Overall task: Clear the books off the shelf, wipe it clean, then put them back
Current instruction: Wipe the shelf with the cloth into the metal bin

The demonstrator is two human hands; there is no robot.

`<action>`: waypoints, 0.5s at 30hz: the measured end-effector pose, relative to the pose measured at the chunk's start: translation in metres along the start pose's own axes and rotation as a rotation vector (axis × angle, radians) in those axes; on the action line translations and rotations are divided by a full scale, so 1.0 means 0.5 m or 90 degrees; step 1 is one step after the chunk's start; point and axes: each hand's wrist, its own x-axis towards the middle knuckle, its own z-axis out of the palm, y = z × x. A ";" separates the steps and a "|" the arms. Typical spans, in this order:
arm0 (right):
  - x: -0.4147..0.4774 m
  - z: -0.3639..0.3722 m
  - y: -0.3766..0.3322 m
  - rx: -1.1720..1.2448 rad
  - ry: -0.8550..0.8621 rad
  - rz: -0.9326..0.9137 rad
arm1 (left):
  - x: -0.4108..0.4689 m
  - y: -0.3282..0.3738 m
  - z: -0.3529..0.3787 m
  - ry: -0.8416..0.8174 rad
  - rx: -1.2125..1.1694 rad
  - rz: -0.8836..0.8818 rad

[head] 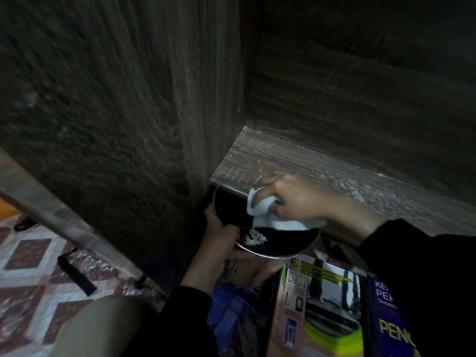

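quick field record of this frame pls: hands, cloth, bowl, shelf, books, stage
shelf board: wood, no books on it, pale dusty streaks toward the right
right hand: grips the white cloth at the board's front edge
left hand: holds the bowl by its rim, just under that edge
bowl contents: pale dust clump
books: below the board, lower right
stage: wiping; books not yet back
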 end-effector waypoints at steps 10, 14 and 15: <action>-0.015 0.094 0.101 0.056 0.286 0.379 | 0.000 0.000 0.007 0.007 -0.013 0.001; -0.010 0.138 0.007 -0.008 0.243 0.304 | 0.000 -0.003 0.010 0.003 -0.018 0.004; -0.016 0.145 -0.006 -0.031 0.247 0.249 | -0.001 -0.004 0.010 0.001 -0.020 0.008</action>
